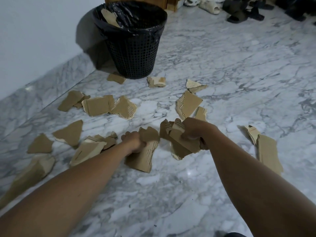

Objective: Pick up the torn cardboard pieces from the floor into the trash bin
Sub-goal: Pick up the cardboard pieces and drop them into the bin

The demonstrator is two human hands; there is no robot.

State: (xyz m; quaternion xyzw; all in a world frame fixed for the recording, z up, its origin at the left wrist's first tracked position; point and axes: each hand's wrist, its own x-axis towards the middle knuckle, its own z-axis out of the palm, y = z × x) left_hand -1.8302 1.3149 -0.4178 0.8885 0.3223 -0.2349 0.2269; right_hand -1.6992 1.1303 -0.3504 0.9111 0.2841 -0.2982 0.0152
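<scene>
Several torn brown cardboard pieces [98,105] lie scattered over the marble floor. My left hand [134,141] is closed around one tall cardboard piece [142,159], held just above the floor. My right hand [194,130] grips a bunch of cardboard pieces [177,142] beside it. The black mesh trash bin [135,53], lined with a black bag, stands farther away by the wall, with one cardboard piece [109,17] leaning inside it.
A white wall [34,31] with a marble skirting runs along the left. Shoes and sandals [239,12] lie at the far right, next to a wooden cabinet base [169,3]. More cardboard lies at the left edge [30,173] and at the right [266,154].
</scene>
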